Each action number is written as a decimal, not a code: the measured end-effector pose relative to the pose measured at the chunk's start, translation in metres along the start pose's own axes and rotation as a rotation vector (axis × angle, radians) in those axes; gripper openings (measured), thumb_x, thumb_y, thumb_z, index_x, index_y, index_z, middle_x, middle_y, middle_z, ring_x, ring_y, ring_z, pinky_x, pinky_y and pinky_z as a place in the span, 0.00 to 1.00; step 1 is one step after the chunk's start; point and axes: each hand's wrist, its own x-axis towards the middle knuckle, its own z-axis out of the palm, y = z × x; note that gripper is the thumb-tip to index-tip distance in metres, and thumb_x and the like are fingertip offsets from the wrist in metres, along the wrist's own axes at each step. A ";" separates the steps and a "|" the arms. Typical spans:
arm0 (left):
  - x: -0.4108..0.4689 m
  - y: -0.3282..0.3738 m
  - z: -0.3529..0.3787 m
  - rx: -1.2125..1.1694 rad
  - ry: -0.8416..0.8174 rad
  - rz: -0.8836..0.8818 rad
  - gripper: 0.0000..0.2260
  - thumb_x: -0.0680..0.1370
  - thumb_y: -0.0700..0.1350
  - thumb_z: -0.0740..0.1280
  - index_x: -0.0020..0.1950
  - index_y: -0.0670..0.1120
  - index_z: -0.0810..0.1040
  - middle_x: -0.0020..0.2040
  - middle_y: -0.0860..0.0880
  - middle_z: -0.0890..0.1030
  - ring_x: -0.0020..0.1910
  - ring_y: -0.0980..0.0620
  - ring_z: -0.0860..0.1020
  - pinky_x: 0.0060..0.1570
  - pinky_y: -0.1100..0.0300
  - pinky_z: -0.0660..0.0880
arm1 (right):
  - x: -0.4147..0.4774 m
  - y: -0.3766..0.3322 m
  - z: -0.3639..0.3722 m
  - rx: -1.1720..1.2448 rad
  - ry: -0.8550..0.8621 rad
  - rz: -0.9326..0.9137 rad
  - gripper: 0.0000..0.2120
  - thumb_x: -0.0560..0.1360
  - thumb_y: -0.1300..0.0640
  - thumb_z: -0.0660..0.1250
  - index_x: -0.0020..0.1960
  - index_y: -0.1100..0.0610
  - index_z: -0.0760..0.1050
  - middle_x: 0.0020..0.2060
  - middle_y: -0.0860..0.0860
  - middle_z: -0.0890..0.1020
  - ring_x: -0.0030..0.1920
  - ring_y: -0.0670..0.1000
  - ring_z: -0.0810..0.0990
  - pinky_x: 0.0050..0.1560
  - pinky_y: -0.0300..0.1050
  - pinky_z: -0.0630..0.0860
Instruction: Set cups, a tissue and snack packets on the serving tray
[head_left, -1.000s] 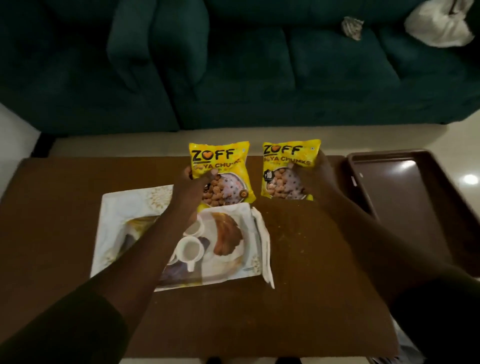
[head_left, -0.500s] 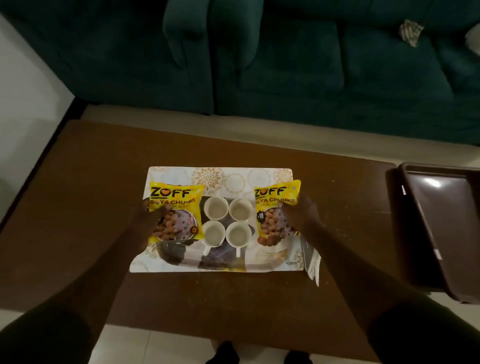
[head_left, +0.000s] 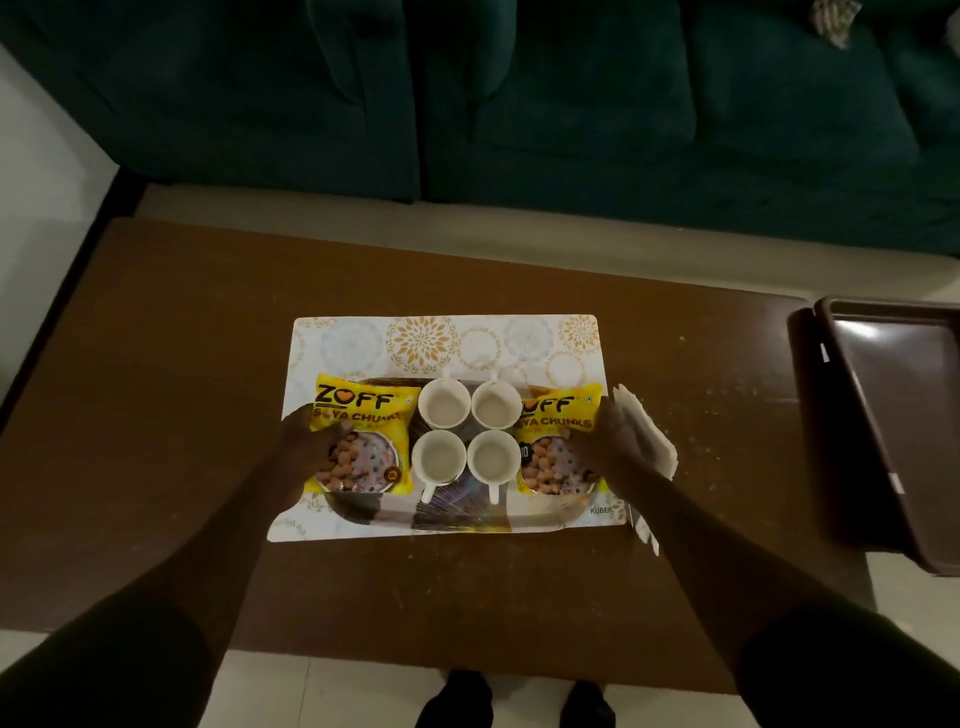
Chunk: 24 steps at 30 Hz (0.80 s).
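Your left hand (head_left: 306, 441) pinches the outer edge of one yellow snack packet (head_left: 363, 434); your right hand (head_left: 605, 441) clamps the outer edge of the other packet (head_left: 558, 441). Both lie flat on the patterned serving tray (head_left: 441, 338). Between your hands four white cups (head_left: 467, 434) stand packed, touching the packets, so nudging inward could tip one. Just outside your right hand the tissue (head_left: 649, 441) overhangs the tray edge and may slide off. Open tray lies beyond your fingers, bare table (head_left: 182, 338) outside your left.
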 end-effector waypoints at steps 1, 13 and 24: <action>0.001 -0.004 0.001 0.011 -0.003 -0.010 0.12 0.76 0.40 0.69 0.58 0.41 0.75 0.57 0.38 0.80 0.49 0.41 0.80 0.45 0.51 0.78 | 0.001 0.002 0.001 -0.015 -0.016 0.003 0.21 0.74 0.61 0.66 0.66 0.59 0.68 0.60 0.58 0.78 0.61 0.59 0.76 0.59 0.54 0.76; -0.019 -0.013 0.025 0.468 0.292 0.282 0.29 0.73 0.40 0.71 0.72 0.46 0.65 0.67 0.39 0.72 0.64 0.37 0.73 0.56 0.43 0.73 | -0.018 0.021 0.015 -0.120 0.214 -0.105 0.34 0.73 0.60 0.68 0.73 0.59 0.56 0.70 0.59 0.70 0.69 0.60 0.70 0.66 0.58 0.72; -0.040 0.010 0.027 0.603 0.324 0.444 0.26 0.76 0.43 0.69 0.71 0.43 0.65 0.70 0.39 0.68 0.66 0.37 0.70 0.60 0.42 0.71 | -0.036 0.006 -0.004 -0.161 0.251 -0.330 0.26 0.72 0.65 0.67 0.68 0.58 0.64 0.63 0.58 0.76 0.61 0.59 0.76 0.54 0.48 0.76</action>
